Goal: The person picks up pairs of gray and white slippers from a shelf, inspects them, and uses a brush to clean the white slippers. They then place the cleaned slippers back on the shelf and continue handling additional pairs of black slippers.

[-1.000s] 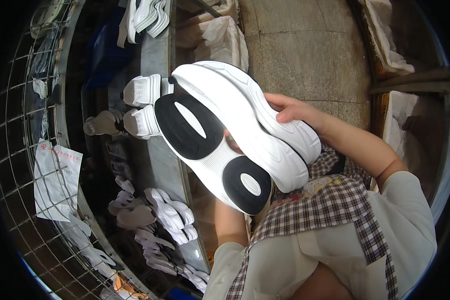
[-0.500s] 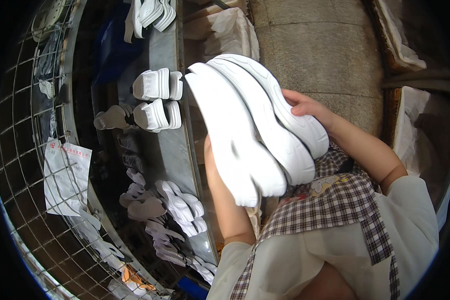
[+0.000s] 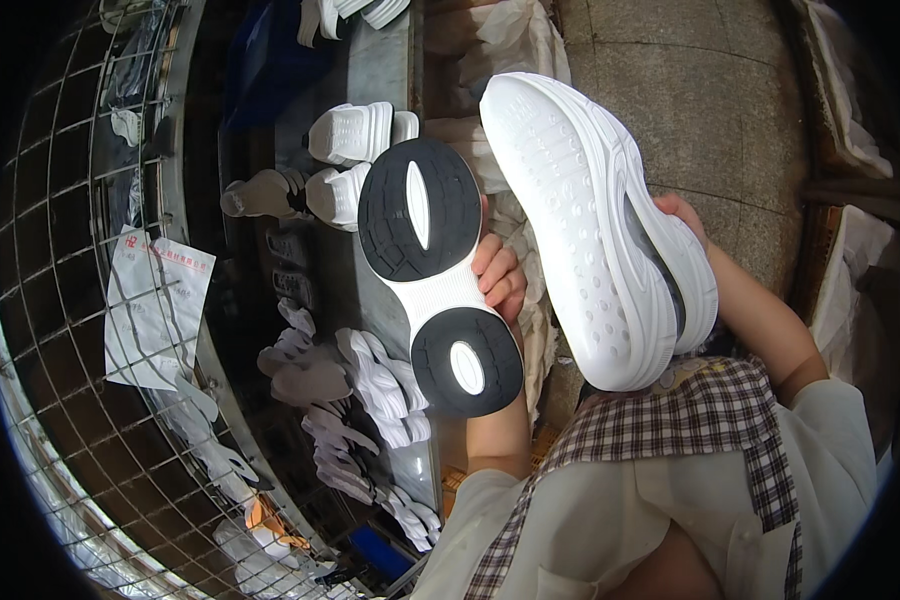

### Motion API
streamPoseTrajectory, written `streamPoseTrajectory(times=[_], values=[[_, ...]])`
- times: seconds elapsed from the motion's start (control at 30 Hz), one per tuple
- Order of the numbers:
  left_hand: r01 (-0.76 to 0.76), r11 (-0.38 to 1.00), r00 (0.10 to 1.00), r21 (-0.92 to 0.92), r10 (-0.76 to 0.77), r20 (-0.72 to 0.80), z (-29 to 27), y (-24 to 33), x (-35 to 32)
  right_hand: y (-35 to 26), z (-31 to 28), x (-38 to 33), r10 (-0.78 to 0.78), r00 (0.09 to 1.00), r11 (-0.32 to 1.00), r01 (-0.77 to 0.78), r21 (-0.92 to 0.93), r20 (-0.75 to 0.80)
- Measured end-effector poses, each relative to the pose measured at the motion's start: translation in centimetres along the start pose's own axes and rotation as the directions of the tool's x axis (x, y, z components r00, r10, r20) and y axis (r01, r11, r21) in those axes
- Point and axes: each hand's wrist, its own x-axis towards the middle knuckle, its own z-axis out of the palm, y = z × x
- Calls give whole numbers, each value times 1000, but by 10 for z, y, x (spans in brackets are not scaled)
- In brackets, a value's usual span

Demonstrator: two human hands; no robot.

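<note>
In my left hand (image 3: 499, 272) is a shoe sole (image 3: 440, 288), its tread side facing me. Black rubber pads cover the forefoot and heel, with a white ribbed waist between. My fingers wrap round the inner edge at the waist. A white shoe sole (image 3: 575, 225) is in my right hand (image 3: 681, 214), gripped along its outer side. Its dimpled inner face is turned up, and a dark strip shows along its side wall near the heel. Whether another sole sits beneath it, I cannot tell. The two held pieces are apart.
On a metal bench (image 3: 378, 300) to the left are stacked white soles (image 3: 382, 385) and more pale soles (image 3: 350, 133). Beyond runs a wire grid (image 3: 70, 250) with a paper sheet (image 3: 158, 308) on it. Lined crates (image 3: 850, 270) stand at the right beside the tiled floor (image 3: 675, 100).
The stack of white soles held between both hands has been split. My left hand has turned its sole tread side up; a dimpled inner face now shows in my right hand.
</note>
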Motion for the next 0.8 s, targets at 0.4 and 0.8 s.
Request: streamPoseTrajectory(times=[0.4,0.8], values=[[422,674,540,606,349,-765,41,-19,13,-4,9,24,-70,989,878,0,-479,-129],[370,713,483,595,400,-779,35,-15,22,1,-6,45,-75,984,786,-42,-617,-164]])
